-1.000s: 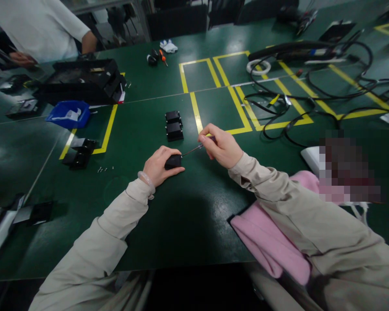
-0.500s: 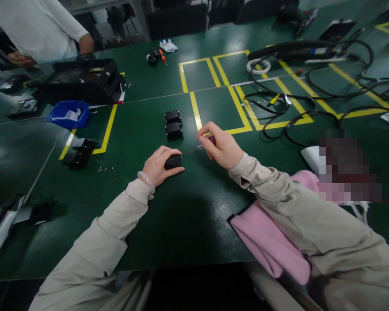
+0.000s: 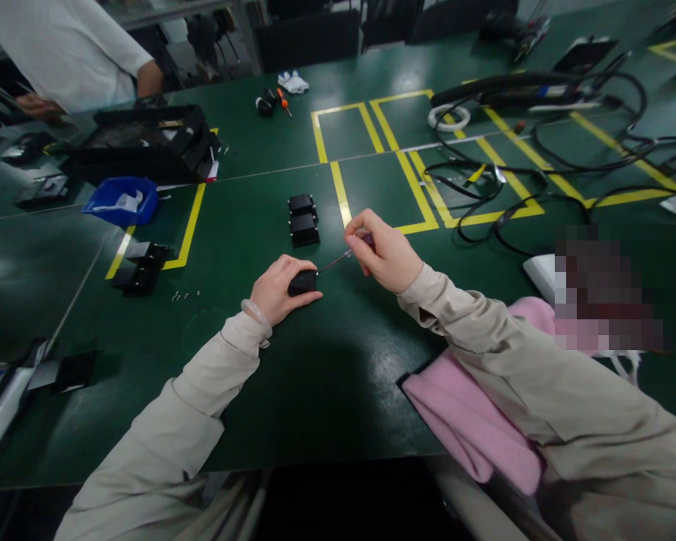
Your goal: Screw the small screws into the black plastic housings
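On the green tabletop, my left hand (image 3: 274,289) is closed around a small black box-shaped part (image 3: 303,282), thumb on the near side and fingers on the far side. My right hand (image 3: 381,252) grips a screwdriver (image 3: 348,254) by its handle, mostly hidden in the fingers. The thin shaft slants down to the left, and its tip meets the right end of the black part at a small bright spot, likely a screw. Just beyond, two similar black parts (image 3: 303,218) stand in a row. Several small screws (image 3: 184,295) lie left of my left hand.
More black parts (image 3: 140,269) and a blue bin (image 3: 121,200) sit at left, before stacked black trays (image 3: 146,139). Black cables (image 3: 484,188) sprawl at right. A pink cloth (image 3: 473,413) lies under my right forearm. A person in white (image 3: 84,52) stands across the table.
Both hands keep their hold, with the screwdriver tip still at the black part's end. The whole view has shifted very slightly; little else differs.
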`<state>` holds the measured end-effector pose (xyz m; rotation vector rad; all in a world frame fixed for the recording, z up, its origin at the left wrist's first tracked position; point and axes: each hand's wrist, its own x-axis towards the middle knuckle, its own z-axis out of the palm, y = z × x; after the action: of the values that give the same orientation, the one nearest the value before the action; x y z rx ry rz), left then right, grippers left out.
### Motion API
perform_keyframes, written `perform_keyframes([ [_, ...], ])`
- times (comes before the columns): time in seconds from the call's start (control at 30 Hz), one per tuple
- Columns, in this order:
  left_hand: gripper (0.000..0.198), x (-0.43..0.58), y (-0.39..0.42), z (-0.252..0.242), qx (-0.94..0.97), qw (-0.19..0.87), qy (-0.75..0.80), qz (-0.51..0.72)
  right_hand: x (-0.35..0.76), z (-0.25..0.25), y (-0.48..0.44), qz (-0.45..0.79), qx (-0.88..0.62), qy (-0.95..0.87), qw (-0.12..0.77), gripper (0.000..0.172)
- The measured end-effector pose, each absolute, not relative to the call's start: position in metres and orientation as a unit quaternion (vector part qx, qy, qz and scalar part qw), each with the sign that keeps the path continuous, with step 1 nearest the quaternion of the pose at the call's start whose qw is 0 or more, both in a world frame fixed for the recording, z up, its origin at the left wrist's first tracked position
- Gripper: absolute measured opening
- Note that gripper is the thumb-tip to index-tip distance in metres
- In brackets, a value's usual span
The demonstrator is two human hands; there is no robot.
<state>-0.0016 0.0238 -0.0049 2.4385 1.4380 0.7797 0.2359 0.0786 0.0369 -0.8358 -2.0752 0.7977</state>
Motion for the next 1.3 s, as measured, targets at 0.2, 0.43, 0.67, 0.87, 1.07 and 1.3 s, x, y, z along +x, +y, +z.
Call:
perform_keyframes([
  [0.2,0.039,0.000,0.020,-0.002,0.823,0.113,0.496,0.254,0.235,0.041,0.074,0.310,-0.339,-0.807,0.372,0.008],
  [0.43,0.037,0.000,0.015,-0.002,0.825,0.112,0.494,0.252,0.234,0.037,0.068,0.332,-0.349,-0.789,0.381,0.016],
  [0.67,0.038,0.000,0.015,-0.003,0.826,0.108,0.492,0.253,0.237,0.030,0.068,0.350,-0.333,-0.783,0.392,0.013],
  [0.87,0.038,0.000,0.015,-0.002,0.825,0.106,0.497,0.248,0.238,0.027,0.064,0.294,-0.346,-0.790,0.412,0.015],
  [1.07,0.037,0.000,0.015,-0.002,0.822,0.109,0.503,0.243,0.242,0.027,0.067,0.277,-0.341,-0.807,0.395,0.011],
  [1.3,0.038,0.002,0.015,-0.003,0.823,0.109,0.502,0.243,0.243,0.027,0.065,0.267,-0.341,-0.813,0.390,0.012],
])
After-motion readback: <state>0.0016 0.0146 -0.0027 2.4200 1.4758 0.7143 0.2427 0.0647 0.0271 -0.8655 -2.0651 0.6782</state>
